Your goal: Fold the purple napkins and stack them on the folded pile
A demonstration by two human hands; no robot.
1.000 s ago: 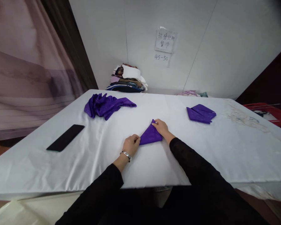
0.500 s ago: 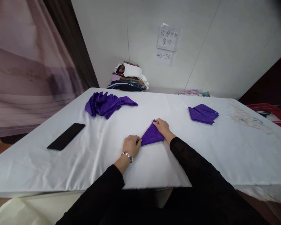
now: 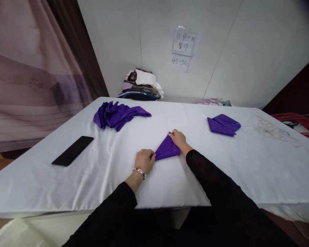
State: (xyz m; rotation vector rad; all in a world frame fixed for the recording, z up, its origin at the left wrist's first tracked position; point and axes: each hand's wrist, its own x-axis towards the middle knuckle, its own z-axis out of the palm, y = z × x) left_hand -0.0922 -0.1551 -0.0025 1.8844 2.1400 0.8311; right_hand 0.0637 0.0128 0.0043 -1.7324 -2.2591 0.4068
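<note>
Upper left, a bunched purple cloth [image 3: 114, 116] looks not yet folded. Mid-frame, the left hand [image 3: 144, 160] pinches one corner of a seemingly part-folded purple triangle [image 3: 168, 149], the right hand [image 3: 178, 139] its top, fingers partly covering both; right of centre, a folded purple piece [image 3: 223, 125] seems finished, inner layers hidden.
</note>
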